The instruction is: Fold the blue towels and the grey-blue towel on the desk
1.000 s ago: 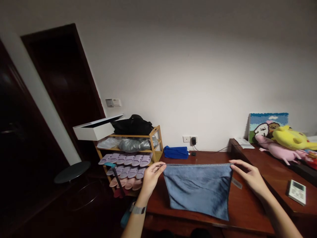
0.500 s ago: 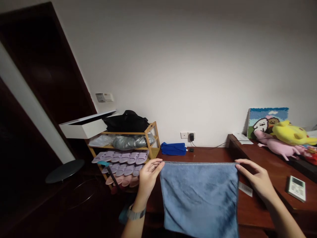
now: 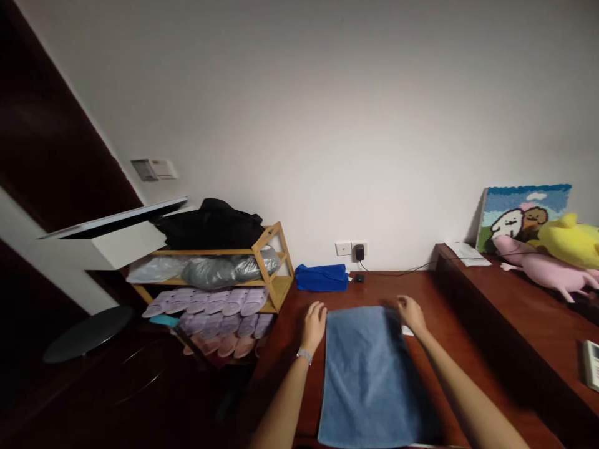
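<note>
A blue-grey cloth [image 3: 367, 380] lies spread on the dark red wooden table [image 3: 290, 349], its near end at the table's front edge. Beside its far left corner is my left hand [image 3: 314, 324], fingers apart and nothing seen in them. My right hand [image 3: 410, 313] is at the far right corner with its fingers bent together; whether it pinches the cloth's edge is too small to make out. A white label or paper [image 3: 407, 330] shows partly from beside the cloth, below my right hand.
A folded bright blue cloth [image 3: 322, 278] and a plugged-in black adapter [image 3: 359, 252] are at the back. Left stands a wooden rack [image 3: 279, 287] with slippers, bags and a white box [image 3: 126, 240]. On the raised right surface lie a pink plush toy [image 3: 538, 265] and a yellow one [image 3: 568, 240].
The cloth has gone from hanging between both hands to lying on the table. My left hand has let go of its corner and opened. The view has shifted closer to the table.
</note>
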`<act>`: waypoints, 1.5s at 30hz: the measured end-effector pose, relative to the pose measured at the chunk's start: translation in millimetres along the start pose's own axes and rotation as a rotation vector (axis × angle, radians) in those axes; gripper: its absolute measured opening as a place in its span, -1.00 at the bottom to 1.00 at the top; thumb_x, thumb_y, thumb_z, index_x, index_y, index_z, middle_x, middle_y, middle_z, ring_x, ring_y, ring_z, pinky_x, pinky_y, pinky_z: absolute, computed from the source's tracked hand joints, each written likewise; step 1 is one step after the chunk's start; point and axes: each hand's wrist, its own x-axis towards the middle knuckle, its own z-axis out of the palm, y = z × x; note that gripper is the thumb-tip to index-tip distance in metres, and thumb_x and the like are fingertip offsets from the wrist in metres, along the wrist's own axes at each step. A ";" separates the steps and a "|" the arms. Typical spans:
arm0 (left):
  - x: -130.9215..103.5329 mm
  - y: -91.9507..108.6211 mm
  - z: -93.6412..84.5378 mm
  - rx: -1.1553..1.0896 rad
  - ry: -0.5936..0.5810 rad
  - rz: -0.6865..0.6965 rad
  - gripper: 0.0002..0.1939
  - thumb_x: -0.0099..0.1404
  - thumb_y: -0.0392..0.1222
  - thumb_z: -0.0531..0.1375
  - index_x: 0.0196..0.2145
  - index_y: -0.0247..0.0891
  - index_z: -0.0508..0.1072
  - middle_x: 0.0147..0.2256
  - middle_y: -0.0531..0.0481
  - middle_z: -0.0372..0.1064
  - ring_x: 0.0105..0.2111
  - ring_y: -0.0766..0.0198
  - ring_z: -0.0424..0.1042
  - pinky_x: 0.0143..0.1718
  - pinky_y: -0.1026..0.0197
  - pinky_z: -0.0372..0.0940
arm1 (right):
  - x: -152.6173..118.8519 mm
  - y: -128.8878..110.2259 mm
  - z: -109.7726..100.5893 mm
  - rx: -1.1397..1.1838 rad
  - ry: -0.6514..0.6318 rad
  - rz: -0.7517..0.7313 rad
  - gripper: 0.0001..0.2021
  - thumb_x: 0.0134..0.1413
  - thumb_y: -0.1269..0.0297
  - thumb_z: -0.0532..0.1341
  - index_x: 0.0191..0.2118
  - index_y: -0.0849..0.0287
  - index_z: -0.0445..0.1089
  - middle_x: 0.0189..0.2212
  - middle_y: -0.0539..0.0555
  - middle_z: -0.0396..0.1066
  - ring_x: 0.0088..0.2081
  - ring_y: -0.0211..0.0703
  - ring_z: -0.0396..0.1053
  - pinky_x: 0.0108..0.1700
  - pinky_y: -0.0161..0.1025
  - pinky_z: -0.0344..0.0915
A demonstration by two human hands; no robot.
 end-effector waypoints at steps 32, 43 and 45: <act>-153.2 -8.7 9.2 0.677 -0.548 0.224 -0.39 0.45 0.17 0.06 0.38 0.03 0.22 0.42 -0.04 0.10 0.39 -0.11 0.09 0.36 -0.24 0.07 | -119.6 95.9 66.2 -0.658 -0.351 0.045 -0.35 0.38 -0.06 -0.19 0.49 -0.02 -0.07 0.49 -0.03 -0.13 0.49 0.02 -0.23 0.46 0.10 -0.22; -168.9 -15.4 16.4 0.703 -0.529 0.158 -0.36 0.47 0.24 -0.03 0.43 0.16 0.04 0.46 0.06 -0.08 0.43 -0.14 -0.03 0.38 -0.29 0.00 | -60.9 83.8 75.5 -0.634 -0.398 0.010 -0.33 0.38 -0.01 -0.23 0.50 0.13 -0.12 0.49 0.00 -0.13 0.50 -0.02 -0.27 0.47 0.03 -0.28; -168.7 -16.2 17.0 0.702 -0.530 0.147 -0.37 0.47 0.25 -0.03 0.42 0.15 0.08 0.45 0.04 -0.03 0.42 -0.13 0.01 0.37 -0.27 0.04 | -59.7 91.6 81.5 -0.632 -0.372 0.025 -0.29 0.38 -0.03 -0.25 0.50 0.23 -0.15 0.50 0.05 -0.15 0.50 -0.02 -0.28 0.48 0.00 -0.30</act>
